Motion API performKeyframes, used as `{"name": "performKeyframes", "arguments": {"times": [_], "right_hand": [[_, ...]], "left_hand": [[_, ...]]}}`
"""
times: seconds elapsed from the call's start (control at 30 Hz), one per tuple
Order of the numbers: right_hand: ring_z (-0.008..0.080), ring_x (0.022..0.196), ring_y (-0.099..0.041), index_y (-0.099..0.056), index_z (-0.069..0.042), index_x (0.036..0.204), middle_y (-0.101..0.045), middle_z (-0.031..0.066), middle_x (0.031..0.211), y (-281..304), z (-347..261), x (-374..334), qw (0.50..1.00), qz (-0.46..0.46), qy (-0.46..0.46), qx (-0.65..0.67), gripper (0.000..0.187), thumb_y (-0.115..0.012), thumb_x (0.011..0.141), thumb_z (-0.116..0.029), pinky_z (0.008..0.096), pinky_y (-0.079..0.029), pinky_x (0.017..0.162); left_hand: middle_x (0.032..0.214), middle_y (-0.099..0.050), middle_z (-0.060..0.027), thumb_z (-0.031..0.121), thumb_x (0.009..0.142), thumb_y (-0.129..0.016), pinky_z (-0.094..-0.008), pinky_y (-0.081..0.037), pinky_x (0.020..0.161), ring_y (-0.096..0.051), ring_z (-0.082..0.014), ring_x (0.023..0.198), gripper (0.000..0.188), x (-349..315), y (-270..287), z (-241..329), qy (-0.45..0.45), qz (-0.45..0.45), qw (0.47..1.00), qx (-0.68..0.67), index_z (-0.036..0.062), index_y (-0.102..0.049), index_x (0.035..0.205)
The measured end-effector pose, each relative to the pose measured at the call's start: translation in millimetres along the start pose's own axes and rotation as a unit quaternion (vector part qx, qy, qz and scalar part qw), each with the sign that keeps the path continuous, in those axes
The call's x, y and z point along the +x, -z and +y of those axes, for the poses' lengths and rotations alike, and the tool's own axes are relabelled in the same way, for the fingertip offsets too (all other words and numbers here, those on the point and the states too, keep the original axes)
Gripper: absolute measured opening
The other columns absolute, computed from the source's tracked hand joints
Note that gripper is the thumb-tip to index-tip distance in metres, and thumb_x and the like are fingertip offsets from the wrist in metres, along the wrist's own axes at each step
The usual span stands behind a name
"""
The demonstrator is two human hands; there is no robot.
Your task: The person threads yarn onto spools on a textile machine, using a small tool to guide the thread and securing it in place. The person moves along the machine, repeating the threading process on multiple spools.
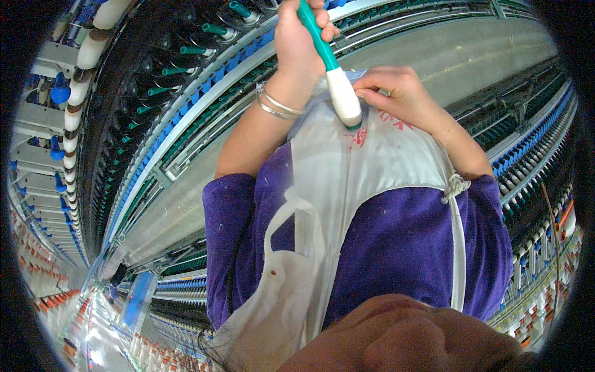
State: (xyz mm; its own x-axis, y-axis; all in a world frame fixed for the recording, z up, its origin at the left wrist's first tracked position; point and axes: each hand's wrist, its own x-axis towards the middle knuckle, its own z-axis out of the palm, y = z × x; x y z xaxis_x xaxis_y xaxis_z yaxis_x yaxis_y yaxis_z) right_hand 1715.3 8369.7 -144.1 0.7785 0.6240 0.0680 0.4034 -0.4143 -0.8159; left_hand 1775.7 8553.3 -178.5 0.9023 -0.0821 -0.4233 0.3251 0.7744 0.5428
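Observation:
A long green bobbin tube with a thick white winding of yarn slants down across the upper middle of the view. My left hand, with silvery bangles at its wrist, has its fingers closed round the green upper part. Beside the yarn, my right hand is bent inward, thumb and forefinger pressed together close to the winding. Whatever lies between those fingertips is too small to make out. Below both hands hangs a white apron with red print, worn over a purple top.
On the left, a long spinning frame carries rows of green-tubed bobbins and blue parts. White rovings hang along the far left. Another machine row stands on the right. A grey floor strip runs between them.

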Motion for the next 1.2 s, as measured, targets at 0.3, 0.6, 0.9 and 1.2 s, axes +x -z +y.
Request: {"name": "performKeyframes", "arguments": {"times": [0.3, 0.6, 0.9, 1.2], "right_hand": [[0.0283, 0.062, -0.058, -0.054, -0.008, 0.072, -0.056, 0.0089, 0.068, -2, -8, 19, 0.989, -0.003, 0.082, -0.127, 0.012, -0.065, 0.068, -0.011, 0.0369, -0.046, 0.054], [0.0177, 0.065, -0.057, -0.058, -0.002, 0.077, -0.056, 0.006, 0.073, 25, 21, 61, 0.986, 0.16, 0.023, -0.047, 0.008, -0.065, 0.072, -0.002, 0.029, -0.048, 0.062], [0.0097, 0.062, -0.046, -0.053, -0.007, 0.079, -0.05, -0.0001, 0.069, 40, 22, 65, 0.856, 0.191, -0.092, 0.473, 0.008, -0.056, 0.086, -0.01, 0.0295, -0.048, 0.077], [0.0074, 0.058, -0.041, -0.05, -0.007, 0.08, -0.045, -0.0002, 0.072, 57, 19, 76, 0.896, 0.197, -0.013, 0.397, 0.008, -0.057, 0.083, -0.007, 0.0203, -0.033, 0.047]], "left_hand": [[0.063, -0.046, -0.0031, 0.032, 0.098, -0.042, -0.029, -0.041, 0.055, -0.043, -0.0157, 0.051, 0.03, 5, -6, 0, 0.074, 0.005, 0.997, 0.003, 0.0055, -0.051, 0.088], [0.067, -0.05, -0.0015, 0.031, 0.095, -0.055, -0.0252, -0.044, 0.052, -0.048, -0.0127, 0.055, 0.025, 9, -14, -11, 0.066, -0.016, 0.993, 0.098, 0.0072, -0.055, 0.089], [0.072, -0.056, -0.0077, 0.025, 0.09, -0.062, -0.032, -0.047, 0.05, -0.055, -0.0202, 0.055, 0.022, 3, -13, -7, 0.117, -0.016, 0.993, 0.018, 0.0049, -0.054, 0.093], [0.08, -0.061, -0.008, 0.042, 0.097, -0.044, -0.0276, -0.051, 0.062, -0.061, -0.0161, 0.066, 0.038, -21, -8, -27, 0.22, -0.235, 0.91, 0.262, 0.0054, -0.053, 0.101]]}}
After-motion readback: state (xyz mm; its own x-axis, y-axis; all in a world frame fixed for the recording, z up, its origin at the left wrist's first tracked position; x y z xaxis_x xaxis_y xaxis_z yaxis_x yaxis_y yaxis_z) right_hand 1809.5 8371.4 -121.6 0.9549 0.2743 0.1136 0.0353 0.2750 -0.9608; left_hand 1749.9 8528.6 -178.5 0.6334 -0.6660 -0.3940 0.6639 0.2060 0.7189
